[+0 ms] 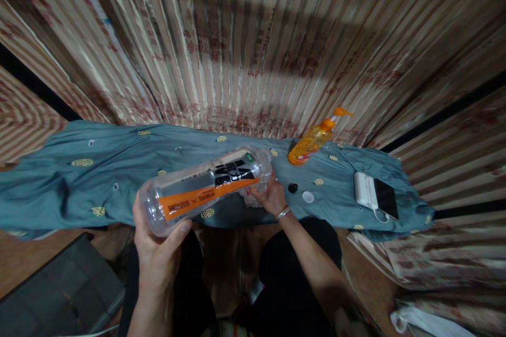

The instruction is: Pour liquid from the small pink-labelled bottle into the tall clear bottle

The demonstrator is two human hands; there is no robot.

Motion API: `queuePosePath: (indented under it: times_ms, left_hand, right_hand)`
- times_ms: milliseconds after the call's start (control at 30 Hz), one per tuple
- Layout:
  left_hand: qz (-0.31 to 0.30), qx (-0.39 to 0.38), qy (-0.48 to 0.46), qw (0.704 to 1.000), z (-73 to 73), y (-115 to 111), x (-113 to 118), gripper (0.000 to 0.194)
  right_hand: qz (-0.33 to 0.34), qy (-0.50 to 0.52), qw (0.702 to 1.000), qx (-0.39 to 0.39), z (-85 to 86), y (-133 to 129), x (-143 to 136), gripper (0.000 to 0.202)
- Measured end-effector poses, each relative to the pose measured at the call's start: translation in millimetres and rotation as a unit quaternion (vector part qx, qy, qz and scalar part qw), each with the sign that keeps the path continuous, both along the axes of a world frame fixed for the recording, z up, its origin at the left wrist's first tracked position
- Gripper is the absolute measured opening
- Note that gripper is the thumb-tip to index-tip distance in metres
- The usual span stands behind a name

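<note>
- Because its clear walls look thin, the plastic bottle (209,187) should be light and soft in the middle, likely to dent or slip if squeezed; base and neck seem the stiffer holds.
- It is held up over the front of the cloth-covered surface (122,160), tilted, base toward 8 o'clock, neck toward 2 o'clock.
- Left hand (156,247): grip wrapped round the base, thumb on the near side.
- Right hand (272,197): grip closed at the neck, some fingers hidden.
- From the bottle, toward 3 o'clock: black cap (293,188), white disc (308,197); farther out, white power bank (366,190) beside a black-screened device (385,198).
- Toward 2 o'clock: orange pump bottle (310,145), near the curtain (245,63).
</note>
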State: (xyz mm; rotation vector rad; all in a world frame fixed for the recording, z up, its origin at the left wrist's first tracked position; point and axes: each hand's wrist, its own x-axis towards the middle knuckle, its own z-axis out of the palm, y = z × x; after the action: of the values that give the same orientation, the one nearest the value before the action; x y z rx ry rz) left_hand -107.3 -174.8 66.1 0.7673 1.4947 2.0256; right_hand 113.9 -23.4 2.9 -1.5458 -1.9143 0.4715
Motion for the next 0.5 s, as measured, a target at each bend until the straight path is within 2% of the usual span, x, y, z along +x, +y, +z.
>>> queuePosePath:
  times_ms: [267,500]
  left_hand:
    - [-0.013,0.001,0.008,1.000,-1.8,-1.6,0.4,0.105]
    - [-0.012,0.001,0.003,1.000,-3.8,-2.2,-0.6,0.108]
  right_hand:
    - [0.003,0.025,1.000,-0.012,-0.4,-0.2,1.1,0.087]
    - [-0.007,0.000,1.000,-0.005,2.9,-1.3,-0.4,0.085]
